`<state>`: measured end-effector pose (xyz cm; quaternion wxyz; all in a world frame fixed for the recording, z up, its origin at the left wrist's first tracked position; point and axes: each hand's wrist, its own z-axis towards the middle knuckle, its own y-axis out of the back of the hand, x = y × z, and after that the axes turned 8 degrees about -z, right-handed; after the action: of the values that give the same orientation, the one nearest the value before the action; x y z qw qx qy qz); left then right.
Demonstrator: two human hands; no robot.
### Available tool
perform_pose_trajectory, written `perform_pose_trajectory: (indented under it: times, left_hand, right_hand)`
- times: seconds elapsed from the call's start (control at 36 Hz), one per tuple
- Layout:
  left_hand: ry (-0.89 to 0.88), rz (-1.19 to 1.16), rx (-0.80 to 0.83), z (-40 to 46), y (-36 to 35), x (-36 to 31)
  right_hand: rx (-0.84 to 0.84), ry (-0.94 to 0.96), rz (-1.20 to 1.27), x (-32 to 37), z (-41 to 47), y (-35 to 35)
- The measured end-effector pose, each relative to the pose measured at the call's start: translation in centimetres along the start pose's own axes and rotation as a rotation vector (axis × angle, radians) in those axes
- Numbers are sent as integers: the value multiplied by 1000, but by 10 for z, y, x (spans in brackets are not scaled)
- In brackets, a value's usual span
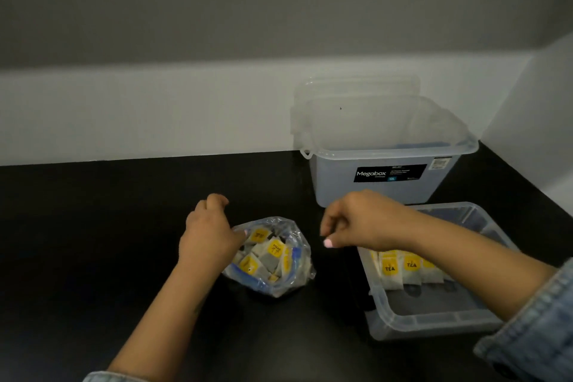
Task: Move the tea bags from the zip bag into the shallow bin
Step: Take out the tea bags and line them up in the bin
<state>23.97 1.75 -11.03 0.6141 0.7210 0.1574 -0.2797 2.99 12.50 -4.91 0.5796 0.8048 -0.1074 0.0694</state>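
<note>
zip bag (pixel 273 284): open, full | tea bags (pixel 400 270): upright in shallow bin (pixel 434 324)

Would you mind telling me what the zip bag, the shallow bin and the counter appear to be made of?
Zip bag: thin clear plastic film, crinkled and glossy, blue zip strip. Shallow bin: rigid translucent plastic, the counter showing through it. Counter: smooth, matte black; material unclear, perhaps laminate.

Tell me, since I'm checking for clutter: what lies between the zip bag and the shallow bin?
Head view: only bare black counter on the surface between zip bag and shallow bin; the right hand hovers above it.
</note>
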Motion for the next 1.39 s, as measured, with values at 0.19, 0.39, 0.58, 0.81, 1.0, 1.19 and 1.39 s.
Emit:
perform_pose_trajectory:
  times: [0.19,0.39,0.58,0.81,1.0,1.19,1.39]
  left_hand:
    - [130,85,125,-1,-8,20]
    - [56,-7,151,-5,-15,30]
    - [-8,-55,140,-10,-24,26]
    - [-56,-70,123,-12,-6,49]
    - [-267,-335,52,-14,8,45]
    - [-215,-420,194,-19,11,40]
    - [-116,-450,127,-16,10,46]
  right_hand:
    - [9,-26,-94,60,55,-48]
    - [111,-107,-393,87,86,-86]
    - [285,-146,-359,87,117,-103]
    - [325,-226,-239,111,121,-95]
    - [-97,-31,22,87,78,-48]
    - [-187,8,476,81,76,-35]
    - [-97,-238,282,82,85,-61]
